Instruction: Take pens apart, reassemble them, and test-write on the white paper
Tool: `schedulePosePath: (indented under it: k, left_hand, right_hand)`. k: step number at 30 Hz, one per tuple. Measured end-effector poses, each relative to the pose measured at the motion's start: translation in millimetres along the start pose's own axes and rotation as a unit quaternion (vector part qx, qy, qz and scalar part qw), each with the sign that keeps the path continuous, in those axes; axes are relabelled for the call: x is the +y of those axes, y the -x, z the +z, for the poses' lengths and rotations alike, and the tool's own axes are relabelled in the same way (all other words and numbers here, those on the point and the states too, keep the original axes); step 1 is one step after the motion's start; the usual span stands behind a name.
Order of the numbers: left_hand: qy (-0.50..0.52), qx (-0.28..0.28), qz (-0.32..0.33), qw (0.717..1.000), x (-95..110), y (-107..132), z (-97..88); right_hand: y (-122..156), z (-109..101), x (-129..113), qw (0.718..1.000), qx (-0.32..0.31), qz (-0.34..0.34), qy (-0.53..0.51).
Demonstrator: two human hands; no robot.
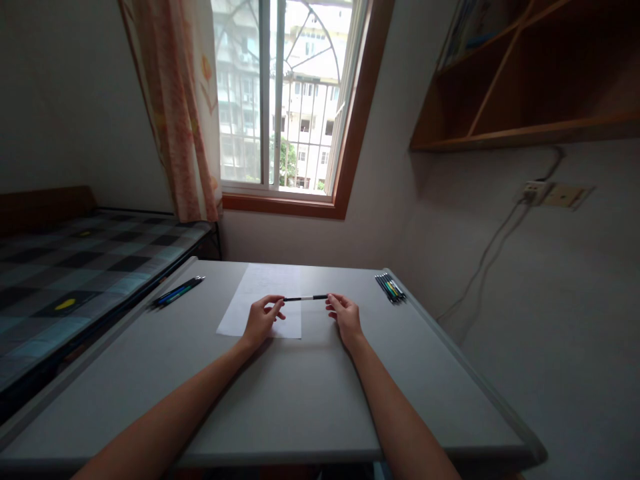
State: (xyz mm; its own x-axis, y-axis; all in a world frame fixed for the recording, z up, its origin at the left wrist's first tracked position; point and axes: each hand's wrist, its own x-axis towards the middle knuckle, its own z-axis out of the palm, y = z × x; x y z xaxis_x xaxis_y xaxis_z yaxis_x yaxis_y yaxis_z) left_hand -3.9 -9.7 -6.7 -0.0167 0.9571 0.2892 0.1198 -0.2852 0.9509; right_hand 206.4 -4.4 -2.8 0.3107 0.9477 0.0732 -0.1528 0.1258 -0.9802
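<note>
A slim black-and-white pen (pixel 306 298) is held level above the table, one end in each hand. My left hand (pixel 262 319) pinches its left end between thumb and fingertips, over a white sheet of paper (pixel 240 313). At the other end, the thumb and fingers of my right hand (pixel 345 316) close on the dark tip, just right of the sheet. Whether that dark part is a separate cap cannot be made out. Several pens (pixel 177 293) lie bunched at the table's left, and another row of several pens (pixel 391 288) lies near its right edge.
The grey-white table (pixel 295 407) has a raised rim along its sides. On the left stands a bed with a checked cover (pixel 100 260). A window (pixel 285 100) with a curtain (pixel 175 113) is behind the table. Cables (pixel 487 260) hang along the right wall below a wooden shelf (pixel 525 130).
</note>
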Motion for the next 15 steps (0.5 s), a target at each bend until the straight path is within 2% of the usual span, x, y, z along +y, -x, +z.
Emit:
schedulePosePath:
  k: [15]
  left_hand:
    - [-0.002,0.007,0.014,1.0,-2.6,0.1,-0.7]
  right_hand:
    - [-0.3,0.3,0.6,1.0,0.005,-0.008,0.013]
